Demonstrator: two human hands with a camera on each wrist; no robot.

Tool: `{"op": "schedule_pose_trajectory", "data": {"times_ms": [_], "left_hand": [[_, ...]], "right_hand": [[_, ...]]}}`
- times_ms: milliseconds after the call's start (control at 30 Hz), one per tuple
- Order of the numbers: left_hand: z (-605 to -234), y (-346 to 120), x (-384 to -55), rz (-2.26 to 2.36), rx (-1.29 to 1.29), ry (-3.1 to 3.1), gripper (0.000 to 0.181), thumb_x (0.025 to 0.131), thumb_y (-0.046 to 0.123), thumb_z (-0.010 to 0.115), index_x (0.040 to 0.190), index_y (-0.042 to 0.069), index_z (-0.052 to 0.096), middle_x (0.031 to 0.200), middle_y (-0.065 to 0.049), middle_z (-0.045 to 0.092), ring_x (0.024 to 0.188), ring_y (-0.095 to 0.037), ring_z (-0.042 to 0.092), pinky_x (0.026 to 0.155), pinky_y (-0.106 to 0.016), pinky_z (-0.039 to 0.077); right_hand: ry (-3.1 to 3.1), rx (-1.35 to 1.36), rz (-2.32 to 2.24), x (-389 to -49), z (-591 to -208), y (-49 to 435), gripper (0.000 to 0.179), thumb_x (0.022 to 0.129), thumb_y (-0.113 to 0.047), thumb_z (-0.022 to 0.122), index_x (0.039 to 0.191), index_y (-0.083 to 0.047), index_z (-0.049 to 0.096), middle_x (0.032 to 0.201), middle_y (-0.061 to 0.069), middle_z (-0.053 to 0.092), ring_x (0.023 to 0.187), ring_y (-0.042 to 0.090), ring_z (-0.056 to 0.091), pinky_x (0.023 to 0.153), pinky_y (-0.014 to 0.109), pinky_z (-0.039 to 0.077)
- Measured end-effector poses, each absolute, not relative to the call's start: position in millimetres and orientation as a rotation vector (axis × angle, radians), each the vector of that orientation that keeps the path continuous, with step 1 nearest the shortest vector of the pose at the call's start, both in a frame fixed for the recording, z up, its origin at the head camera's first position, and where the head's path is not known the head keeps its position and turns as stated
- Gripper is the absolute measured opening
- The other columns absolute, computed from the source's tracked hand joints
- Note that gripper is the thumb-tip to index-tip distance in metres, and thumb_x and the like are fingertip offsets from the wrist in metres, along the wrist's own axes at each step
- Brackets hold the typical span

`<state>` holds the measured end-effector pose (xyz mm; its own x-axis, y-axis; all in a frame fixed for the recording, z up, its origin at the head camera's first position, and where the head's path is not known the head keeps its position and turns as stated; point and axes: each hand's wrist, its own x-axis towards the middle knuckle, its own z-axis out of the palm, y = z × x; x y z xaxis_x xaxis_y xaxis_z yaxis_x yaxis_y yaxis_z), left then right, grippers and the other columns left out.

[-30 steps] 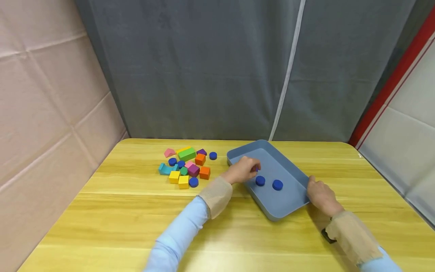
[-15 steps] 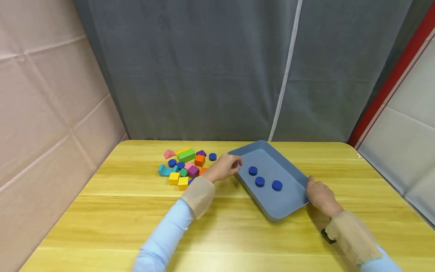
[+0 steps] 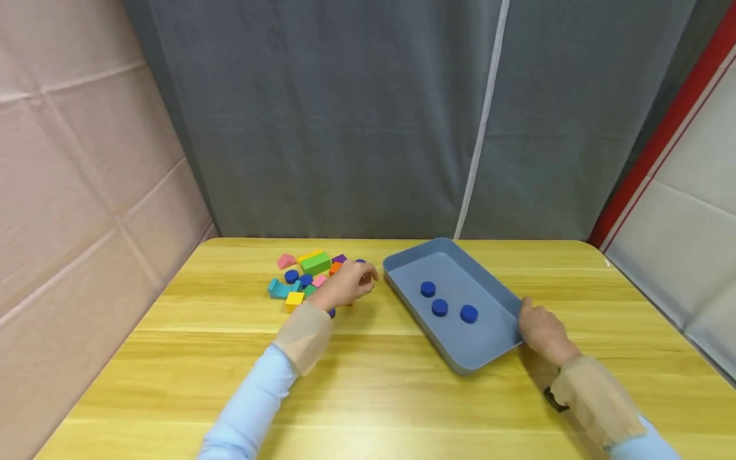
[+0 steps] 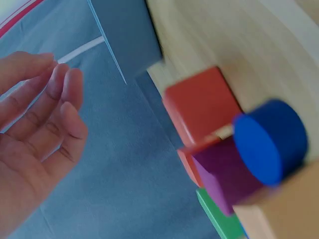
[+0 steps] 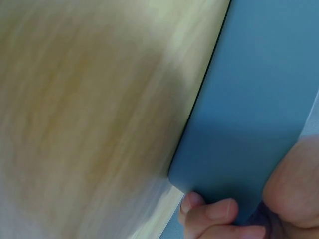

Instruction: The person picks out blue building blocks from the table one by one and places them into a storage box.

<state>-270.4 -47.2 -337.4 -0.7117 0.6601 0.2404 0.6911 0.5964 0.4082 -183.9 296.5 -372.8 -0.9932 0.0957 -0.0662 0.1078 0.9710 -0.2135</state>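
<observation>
My left hand hovers over the right side of a group of coloured blocks, its fingers loosely bent around nothing; part of the group is hidden beneath it. In the left wrist view, an orange block, a purple block and a blue disc lie beside the hand. My right hand grips the right corner of a grey-blue tray, thumb over the rim and fingers at the outer wall. On the tray floor lie three blue discs, apart from one another.
Around the group's left side are a turquoise curved block, a yellow cube, a green block, a pink block and blue discs. The wooden table ends at a grey curtain behind.
My left hand let go of a blue disc inside the tray, then moved left out of it to the blocks. The right hand and the tray have stayed put.
</observation>
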Motion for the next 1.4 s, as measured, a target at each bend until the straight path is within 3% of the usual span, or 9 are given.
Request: {"op": "schedule_pose_trajectory", "data": {"times_ms": [300, 800, 1100, 1267, 1400], "left_hand": [[-343.9, -71.8, -265.5, -0.694, -1.121, -2.821, 0.013, 0.081, 0.003, 0.060, 0.092, -0.003, 0.062, 0.072, -0.004, 0.058, 0.064, -0.014, 0.051, 0.060, -0.020, 0.044], [-345.3, -97.4, -258.8, -0.641, -0.999, -2.995, 0.018, 0.079, 0.002, 0.064, 0.096, -0.002, 0.062, 0.089, -0.011, 0.064, 0.076, -0.019, 0.058, 0.073, -0.029, 0.050], [-350.5, -101.5, -255.7, -0.542, -1.026, -3.016, 0.019, 0.076, 0.000, 0.066, 0.094, -0.003, 0.062, 0.082, -0.012, 0.058, 0.068, -0.018, 0.046, 0.066, -0.027, 0.044], [-352.9, -100.8, -254.0, -0.557, -0.991, -3.037, 0.017, 0.075, -0.003, 0.064, 0.092, -0.002, 0.062, 0.080, -0.012, 0.057, 0.066, -0.018, 0.045, 0.064, -0.027, 0.042], [-355.4, -98.1, -250.9, -0.558, -0.917, -3.090, 0.019, 0.075, -0.004, 0.064, 0.094, 0.000, 0.062, 0.082, -0.010, 0.057, 0.068, -0.019, 0.048, 0.070, -0.030, 0.046]], "right_hand": [[3.051, 0.146, -0.338, -181.4, -373.4, 295.0, 0.021, 0.085, 0.005, 0.026, 0.101, 0.016, 0.034, 0.078, 0.034, 0.052, 0.068, 0.042, 0.055, 0.050, 0.045, 0.044], [3.056, 0.151, -0.326, -181.6, -374.2, 294.2, 0.021, 0.086, 0.006, 0.025, 0.102, 0.016, 0.035, 0.077, 0.033, 0.052, 0.066, 0.041, 0.055, 0.049, 0.044, 0.043], [3.058, 0.141, -0.331, -181.3, -371.9, 294.5, 0.023, 0.086, 0.005, 0.026, 0.104, 0.017, 0.035, 0.077, 0.034, 0.052, 0.067, 0.042, 0.055, 0.048, 0.044, 0.043], [3.064, 0.132, -0.331, -180.4, -370.7, 294.2, 0.023, 0.086, 0.005, 0.026, 0.104, 0.017, 0.034, 0.075, 0.033, 0.052, 0.066, 0.041, 0.055, 0.048, 0.043, 0.043], [3.073, 0.131, -0.330, -180.9, -369.6, 294.2, 0.024, 0.085, 0.006, 0.026, 0.104, 0.018, 0.034, 0.075, 0.033, 0.052, 0.065, 0.041, 0.055, 0.047, 0.043, 0.043]]}}
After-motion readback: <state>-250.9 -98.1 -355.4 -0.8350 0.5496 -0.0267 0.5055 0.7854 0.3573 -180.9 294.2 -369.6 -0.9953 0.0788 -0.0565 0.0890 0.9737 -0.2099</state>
